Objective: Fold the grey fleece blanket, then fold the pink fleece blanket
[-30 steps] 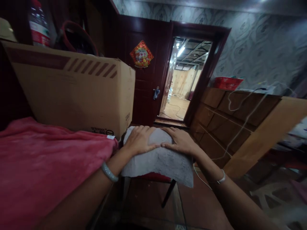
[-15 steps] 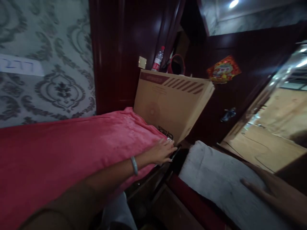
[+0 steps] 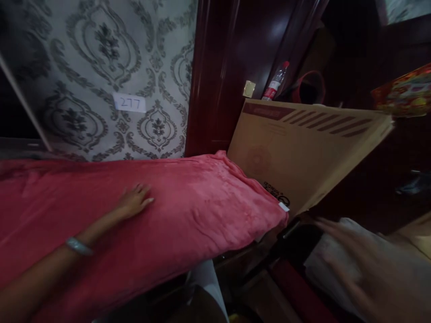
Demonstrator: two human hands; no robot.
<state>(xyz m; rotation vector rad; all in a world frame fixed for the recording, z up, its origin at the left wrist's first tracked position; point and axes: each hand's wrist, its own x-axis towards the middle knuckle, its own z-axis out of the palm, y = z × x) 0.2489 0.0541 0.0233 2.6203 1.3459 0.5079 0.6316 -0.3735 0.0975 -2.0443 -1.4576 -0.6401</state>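
Observation:
A pink plush blanket point(image 3: 188, 202) lies smoothed over a long flat surface, its right corner carrying a small white tag point(image 3: 283, 207). My left hand point(image 3: 135, 201), with a pale bracelet on the wrist, rests flat on the blanket's middle, fingers spread and holding nothing. On the lower right is my right hand point(image 3: 360, 264), smeared by motion, its fingers stretched out in front of a grey cloth point(image 3: 319, 258). Whether it touches that cloth I cannot tell.
Behind the blanket's right end leans a large cardboard box point(image 3: 299, 148). A red-capped bottle point(image 3: 275, 83) stands above it. Patterned wallpaper bears a paper marked 277 point(image 3: 129, 103). At the far right hangs a colourful decoration point(image 3: 407, 92). Below is a light-coloured trouser leg point(image 3: 208, 285).
My left hand has moved left from the blanket's right corner to its middle. My right hand has shifted over the grey cloth. The view has turned left.

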